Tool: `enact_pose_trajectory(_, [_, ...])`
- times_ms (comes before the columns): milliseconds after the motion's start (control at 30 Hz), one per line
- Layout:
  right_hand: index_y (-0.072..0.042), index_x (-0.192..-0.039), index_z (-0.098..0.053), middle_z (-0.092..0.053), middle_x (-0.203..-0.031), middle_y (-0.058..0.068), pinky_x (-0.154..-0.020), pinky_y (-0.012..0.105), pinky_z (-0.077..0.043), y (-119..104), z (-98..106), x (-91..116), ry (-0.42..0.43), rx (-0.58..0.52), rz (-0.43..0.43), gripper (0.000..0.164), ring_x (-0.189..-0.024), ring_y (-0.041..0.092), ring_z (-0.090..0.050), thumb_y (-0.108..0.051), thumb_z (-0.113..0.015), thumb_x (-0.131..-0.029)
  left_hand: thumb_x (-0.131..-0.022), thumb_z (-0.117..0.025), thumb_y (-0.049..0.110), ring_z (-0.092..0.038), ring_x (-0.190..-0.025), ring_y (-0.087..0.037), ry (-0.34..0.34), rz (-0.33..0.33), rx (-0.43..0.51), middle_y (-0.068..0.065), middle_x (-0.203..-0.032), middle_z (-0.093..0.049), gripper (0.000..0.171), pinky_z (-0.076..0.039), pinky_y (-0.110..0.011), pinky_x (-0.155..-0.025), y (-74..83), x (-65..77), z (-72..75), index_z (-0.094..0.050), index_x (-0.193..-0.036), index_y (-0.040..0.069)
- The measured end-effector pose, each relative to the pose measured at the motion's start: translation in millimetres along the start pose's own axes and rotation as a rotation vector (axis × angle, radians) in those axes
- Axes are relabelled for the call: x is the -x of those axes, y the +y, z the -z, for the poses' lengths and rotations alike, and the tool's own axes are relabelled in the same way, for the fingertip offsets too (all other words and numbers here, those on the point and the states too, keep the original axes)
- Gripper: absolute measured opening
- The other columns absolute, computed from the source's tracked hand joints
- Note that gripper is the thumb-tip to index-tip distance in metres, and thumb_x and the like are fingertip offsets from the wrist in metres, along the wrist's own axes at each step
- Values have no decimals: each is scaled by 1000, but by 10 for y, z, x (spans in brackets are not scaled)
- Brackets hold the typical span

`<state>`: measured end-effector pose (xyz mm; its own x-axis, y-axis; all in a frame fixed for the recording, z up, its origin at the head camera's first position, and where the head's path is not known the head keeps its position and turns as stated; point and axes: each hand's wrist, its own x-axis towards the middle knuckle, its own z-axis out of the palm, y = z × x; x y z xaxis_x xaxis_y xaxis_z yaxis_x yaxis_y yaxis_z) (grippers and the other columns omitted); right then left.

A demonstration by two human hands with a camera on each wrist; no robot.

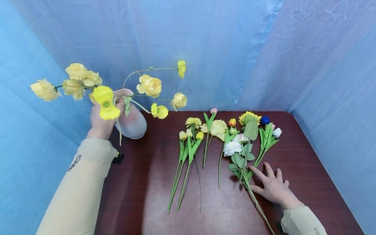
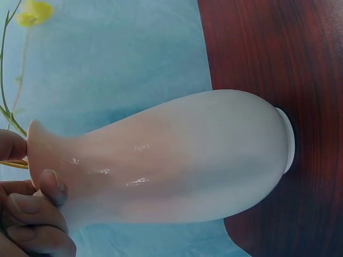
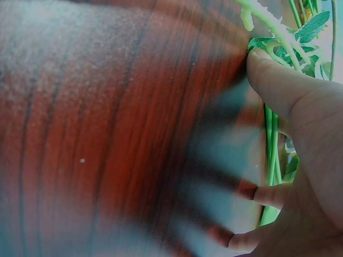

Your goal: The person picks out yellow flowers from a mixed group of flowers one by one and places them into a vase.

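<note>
At the mouth of a pale pink and white vase (image 2: 177, 160), my left hand (image 1: 102, 119) grips the rim and neck with curled fingers. The vase stands upright near the table's back left. Stems with cream roses (image 1: 149, 86) and yellow poppies (image 1: 106, 102) fan out from its mouth to both sides. One poppy overlaps the left hand in the head view. My right hand (image 1: 274, 188) lies with spread fingers at the right of the table, its thumb and forefinger right at the green stems (image 3: 272, 147) of white roses (image 1: 232, 148) and white tulips (image 1: 277, 132).
Pale yellow tulips (image 1: 182, 135) lie mid-table, beside a pink tulip (image 1: 213, 111) and a large cream flower (image 1: 218, 129). Farther right are an orange tulip (image 1: 232, 122), a sunflower (image 1: 248, 118) and a blue flower (image 1: 265, 120). Blue curtains (image 1: 188, 49) enclose the dark red-brown table (image 1: 132, 189).
</note>
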<state>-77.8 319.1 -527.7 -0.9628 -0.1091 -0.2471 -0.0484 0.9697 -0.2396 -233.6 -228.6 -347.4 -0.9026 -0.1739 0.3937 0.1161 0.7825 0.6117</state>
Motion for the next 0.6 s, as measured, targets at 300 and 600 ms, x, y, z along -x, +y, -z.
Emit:
enact_pose_trajectory(300, [-29, -148, -32, -18, -146, 35, -75, 88, -23, -7, -5, 13, 16, 5, 2, 80, -119, 73, -15, -65, -61, -82, -92, -57, 44, -51, -59, -36, -35, -33, -10, -13, -68, -49, 41, -39, -51, -50, -71, 69, -27, -53, -78, 6])
enact_pose_trajectory(600, [-31, -150, -29, -16, -148, 35, -76, 88, -23, -2, -38, -7, 1, 11, -7, 82, -121, 72, -13, -67, -59, -83, -94, -61, 28, -62, -83, -43, 82, -159, -14, -20, -88, -59, 36, -50, -62, -70, -252, 398, -300, -50, -119, 5])
